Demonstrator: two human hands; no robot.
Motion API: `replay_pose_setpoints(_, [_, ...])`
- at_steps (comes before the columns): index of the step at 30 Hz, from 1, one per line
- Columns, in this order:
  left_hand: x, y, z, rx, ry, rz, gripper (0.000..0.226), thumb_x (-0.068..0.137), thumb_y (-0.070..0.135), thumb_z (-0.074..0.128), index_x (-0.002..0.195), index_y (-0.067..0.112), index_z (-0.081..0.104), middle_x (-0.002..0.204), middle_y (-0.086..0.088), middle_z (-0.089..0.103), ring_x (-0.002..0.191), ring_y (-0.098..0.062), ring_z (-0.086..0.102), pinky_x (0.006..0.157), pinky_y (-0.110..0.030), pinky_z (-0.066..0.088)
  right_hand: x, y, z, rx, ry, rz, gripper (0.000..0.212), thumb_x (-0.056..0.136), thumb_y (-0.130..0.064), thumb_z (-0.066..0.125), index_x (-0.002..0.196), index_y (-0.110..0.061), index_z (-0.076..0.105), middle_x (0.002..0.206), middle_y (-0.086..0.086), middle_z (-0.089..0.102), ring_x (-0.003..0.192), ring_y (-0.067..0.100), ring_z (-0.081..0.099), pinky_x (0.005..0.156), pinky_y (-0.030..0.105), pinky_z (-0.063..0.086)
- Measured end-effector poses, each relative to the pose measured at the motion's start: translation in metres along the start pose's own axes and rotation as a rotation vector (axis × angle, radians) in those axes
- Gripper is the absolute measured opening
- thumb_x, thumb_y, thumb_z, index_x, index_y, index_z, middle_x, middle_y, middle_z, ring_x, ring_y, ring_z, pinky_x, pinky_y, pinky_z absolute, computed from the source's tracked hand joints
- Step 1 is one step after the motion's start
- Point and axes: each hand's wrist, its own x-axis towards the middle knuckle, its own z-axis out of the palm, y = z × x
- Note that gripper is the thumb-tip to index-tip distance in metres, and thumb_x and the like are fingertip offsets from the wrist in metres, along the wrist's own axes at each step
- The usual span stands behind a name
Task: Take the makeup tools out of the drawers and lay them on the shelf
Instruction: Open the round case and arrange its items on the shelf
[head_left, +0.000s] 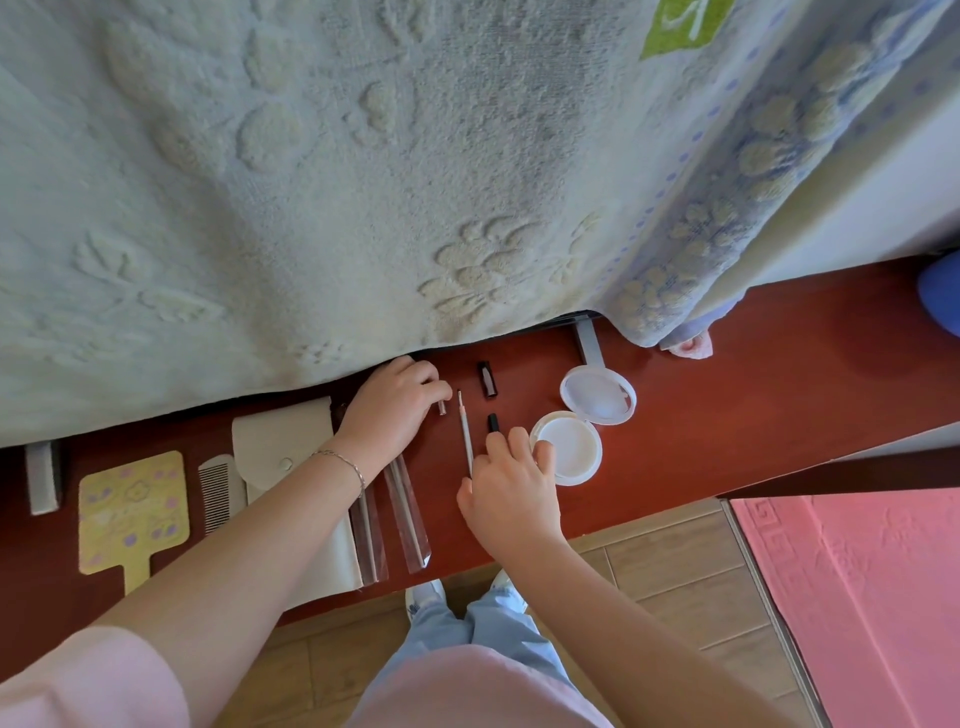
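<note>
Laying tools out on the red shelf (727, 374): the arranging step. The left hand (389, 410) has its grip narrowed on a small tube (442, 407), resting at the shelf's back edge beneath the hanging towel (311, 182). The right hand (511, 493) pinches the lower end of a thin pencil (464, 426), beside the open compact (571, 447). Mirror (132, 512), comb (215, 491), pouch (283, 441) and two black caps (488, 380) already lie in a row. Next, probably, each item must be released flat, parallel and apart from its neighbours.

Single head-worn view, steeply downward and close over the red shelf (727, 374) and both forearms.
</note>
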Motion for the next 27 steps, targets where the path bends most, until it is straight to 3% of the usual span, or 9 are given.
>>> replay_pose_setpoints(2, [0.000,0.000,0.002,0.001,0.001,-0.010,0.028,0.062,-0.012,0.074,0.075,0.012,0.068,0.080,-0.005,0.061,0.068,-0.027,0.052,0.052,-0.037,0.050,0.000,0.001,-0.001,0.015,-0.031,-0.015,0.020,0.086,-0.026,0.055,0.083,-0.013,0.070,0.097,0.003,0.062,0.100,0.025,0.049,0.088,0.043,0.038])
replay_pose_setpoints(6, [0.000,0.001,0.003,0.006,0.011,-0.015,0.030,0.062,-0.013,0.073,0.078,0.012,0.069,0.083,-0.005,0.063,0.070,-0.026,0.053,0.053,-0.036,0.050,0.000,0.001,-0.001,0.000,-0.034,0.016,0.018,0.081,-0.028,0.061,0.075,-0.014,0.071,0.091,0.003,0.064,0.094,0.024,0.052,0.084,0.042,0.042])
replay_pose_setpoints(11, [-0.003,0.004,0.002,-0.004,0.039,-0.045,0.037,0.065,-0.016,0.068,0.091,0.011,0.069,0.088,-0.007,0.064,0.074,-0.029,0.056,0.056,-0.038,0.051,-0.002,0.005,-0.005,0.002,-0.062,-0.035,0.033,0.091,-0.036,0.045,0.097,-0.012,0.067,0.110,0.004,0.059,0.109,0.025,0.044,0.094,0.042,0.034])
replay_pose_setpoints(16, [-0.016,0.005,-0.012,0.018,0.100,-0.066,0.036,0.068,-0.014,0.063,0.096,0.007,0.067,0.092,-0.009,0.065,0.076,-0.029,0.059,0.061,-0.039,0.052,-0.002,-0.003,-0.010,-0.013,-0.004,-0.004,0.026,0.075,-0.042,0.066,0.074,-0.016,0.071,0.084,0.000,0.064,0.087,0.022,0.055,0.076,0.041,0.047])
replay_pose_setpoints(19, [-0.035,0.003,-0.024,0.072,0.157,-0.125,0.030,0.068,-0.010,0.066,0.092,0.008,0.069,0.087,-0.006,0.068,0.075,-0.030,0.061,0.063,-0.038,0.050,-0.007,-0.018,-0.014,0.041,0.056,-0.060,0.023,0.072,-0.041,0.068,0.068,-0.019,0.070,0.077,-0.002,0.064,0.082,0.019,0.056,0.072,0.040,0.048])
replay_pose_setpoints(23, [-0.066,-0.001,-0.034,0.164,0.190,-0.238,0.020,0.070,0.001,0.072,0.085,0.013,0.072,0.082,0.000,0.071,0.081,-0.028,0.063,0.065,-0.037,0.047,-0.014,-0.042,-0.013,0.066,0.031,-0.185,0.029,0.084,-0.042,0.054,0.078,-0.017,0.070,0.086,-0.001,0.063,0.091,0.020,0.053,0.082,0.042,0.043])
replay_pose_setpoints(27, [-0.082,0.007,-0.035,0.199,0.147,-0.237,0.015,0.071,0.017,0.075,0.086,0.018,0.074,0.086,0.006,0.072,0.089,-0.025,0.062,0.072,-0.037,0.046,-0.009,-0.050,-0.009,0.052,-0.141,-0.249,0.038,0.094,-0.040,0.040,0.102,-0.011,0.065,0.107,0.005,0.057,0.108,0.025,0.042,0.096,0.044,0.030])
